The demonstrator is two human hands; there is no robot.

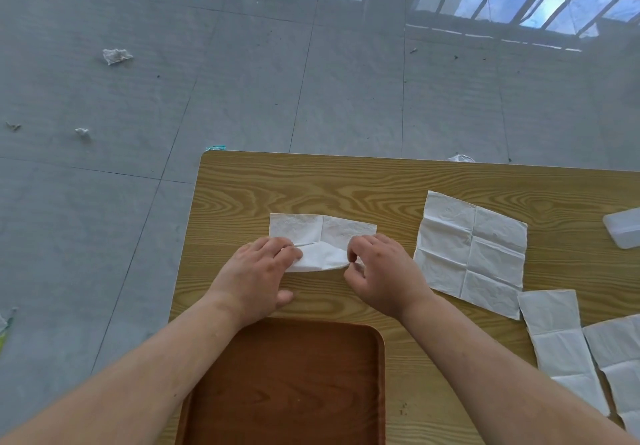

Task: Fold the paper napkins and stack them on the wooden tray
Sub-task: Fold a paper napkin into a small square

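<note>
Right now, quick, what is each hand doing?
Left hand: closed, pinching the near edge of the napkin.
Right hand: closed, pinching the same napkin's near edge.

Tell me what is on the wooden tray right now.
The visible part of the wooden tray holds no napkins; its brown surface is bare. Both forearms cross its near corners and hide those parts. The napkin being folded lies on the table beyond it, under the left hand and right hand.
</note>
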